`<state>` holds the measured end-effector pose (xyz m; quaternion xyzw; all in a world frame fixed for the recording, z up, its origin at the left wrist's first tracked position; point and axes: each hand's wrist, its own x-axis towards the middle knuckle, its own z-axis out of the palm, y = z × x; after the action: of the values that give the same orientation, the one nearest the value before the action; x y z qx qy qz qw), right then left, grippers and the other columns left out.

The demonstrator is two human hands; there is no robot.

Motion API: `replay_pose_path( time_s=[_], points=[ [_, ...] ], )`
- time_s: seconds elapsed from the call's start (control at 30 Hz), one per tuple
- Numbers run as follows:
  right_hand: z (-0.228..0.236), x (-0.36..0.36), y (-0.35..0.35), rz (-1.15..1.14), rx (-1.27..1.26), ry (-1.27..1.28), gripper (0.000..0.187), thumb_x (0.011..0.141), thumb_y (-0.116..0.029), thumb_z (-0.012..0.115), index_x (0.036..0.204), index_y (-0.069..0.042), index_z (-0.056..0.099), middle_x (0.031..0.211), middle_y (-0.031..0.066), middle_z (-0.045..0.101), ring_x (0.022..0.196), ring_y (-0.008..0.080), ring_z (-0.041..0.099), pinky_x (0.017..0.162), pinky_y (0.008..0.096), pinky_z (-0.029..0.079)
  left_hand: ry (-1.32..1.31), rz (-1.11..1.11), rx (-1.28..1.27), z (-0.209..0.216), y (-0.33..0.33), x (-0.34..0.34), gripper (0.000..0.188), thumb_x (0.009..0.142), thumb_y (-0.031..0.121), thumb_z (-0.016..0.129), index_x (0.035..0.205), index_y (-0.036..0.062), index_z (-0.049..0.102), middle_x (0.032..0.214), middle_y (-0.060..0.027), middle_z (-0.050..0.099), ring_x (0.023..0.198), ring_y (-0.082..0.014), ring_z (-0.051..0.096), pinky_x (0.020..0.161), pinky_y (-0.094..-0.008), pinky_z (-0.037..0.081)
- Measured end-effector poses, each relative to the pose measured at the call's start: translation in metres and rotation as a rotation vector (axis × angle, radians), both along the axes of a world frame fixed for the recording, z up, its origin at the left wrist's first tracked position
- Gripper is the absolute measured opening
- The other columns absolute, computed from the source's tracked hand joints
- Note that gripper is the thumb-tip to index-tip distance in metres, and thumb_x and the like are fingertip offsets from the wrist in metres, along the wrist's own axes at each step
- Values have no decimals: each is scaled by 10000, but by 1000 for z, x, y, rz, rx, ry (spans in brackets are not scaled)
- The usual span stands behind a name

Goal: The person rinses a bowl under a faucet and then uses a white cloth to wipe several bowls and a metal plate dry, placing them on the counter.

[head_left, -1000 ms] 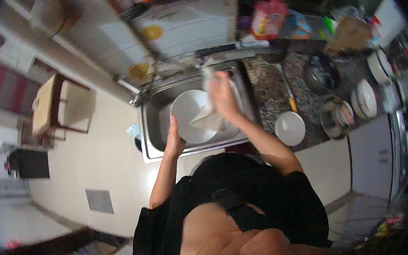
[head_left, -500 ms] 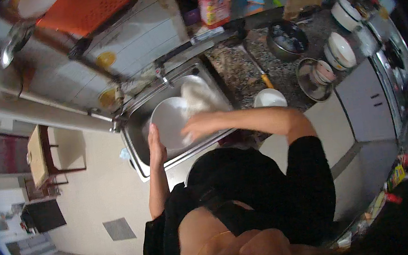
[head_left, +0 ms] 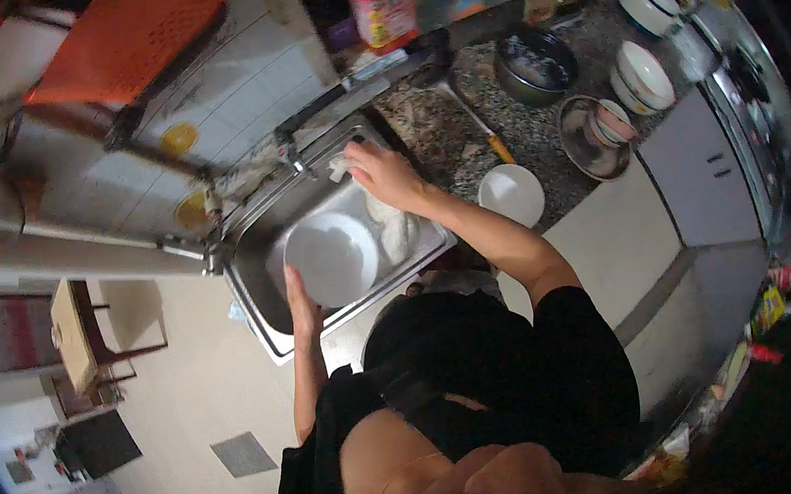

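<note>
A white bowl (head_left: 329, 254) tilts over the steel sink (head_left: 267, 323), and my left hand (head_left: 302, 300) grips its near left rim. My right hand (head_left: 388, 176) is raised over the far right part of the sink, close to the tap (head_left: 295, 161). Its fingers are closed on a small whitish cloth (head_left: 341, 167) that sticks out past the fingertips. Beneath my right wrist, a pale thing (head_left: 401, 237) lies against the right side of the sink; what it is I cannot make out.
Right of the sink, a stone counter (head_left: 421, 124) bears a white bowl (head_left: 511, 196), a yellow-handled utensil (head_left: 499, 147), a dark pot (head_left: 537, 66), a metal basin (head_left: 588, 154) with small bowls, and stacked bowls (head_left: 643, 76). Behind stands a pink bottle (head_left: 385, 7); an orange basket (head_left: 137, 38) hangs upper left.
My right hand has moved from inside the bowl up and away toward the tap, carrying the cloth. The left hand still holds the bowl, now slightly lower. The whole view has shifted a little.
</note>
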<state>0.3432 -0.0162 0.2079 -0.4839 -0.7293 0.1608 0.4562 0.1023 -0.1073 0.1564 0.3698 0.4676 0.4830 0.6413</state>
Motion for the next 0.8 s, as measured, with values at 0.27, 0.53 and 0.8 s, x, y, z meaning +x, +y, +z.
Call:
replay_pose_path(
  time_s=[0.27, 0.53, 0.8],
  points=[
    [-58, 123, 43, -318, -9, -43, 233, 751, -111, 555, 951, -53, 450, 920, 157, 526, 799, 363, 517, 650, 411, 421, 142, 61, -76, -18, -23, 1, 502, 883, 442, 301, 1185, 43, 348, 1115, -80, 414, 1011, -186, 413, 863, -323, 337],
    [-98, 269, -96, -652, -543, -354, 516, 724, -364, 596, 1079, -36, 414, 1021, 190, 485, 935, 354, 478, 755, 425, 401, -57, 63, -211, -8, -43, 57, 548, 866, 496, 276, 1231, 91, 316, 1122, -82, 440, 994, -198, 463, 783, -330, 424],
    [-130, 259, -150, -309, -1172, 136, 389, 824, -283, 418, 993, 66, 457, 847, 205, 577, 792, 310, 570, 684, 393, 428, -11, 149, -295, -7, -69, 118, 589, 846, 526, 296, 1251, 99, 295, 1080, -81, 467, 920, -172, 492, 645, -307, 459]
  ],
)
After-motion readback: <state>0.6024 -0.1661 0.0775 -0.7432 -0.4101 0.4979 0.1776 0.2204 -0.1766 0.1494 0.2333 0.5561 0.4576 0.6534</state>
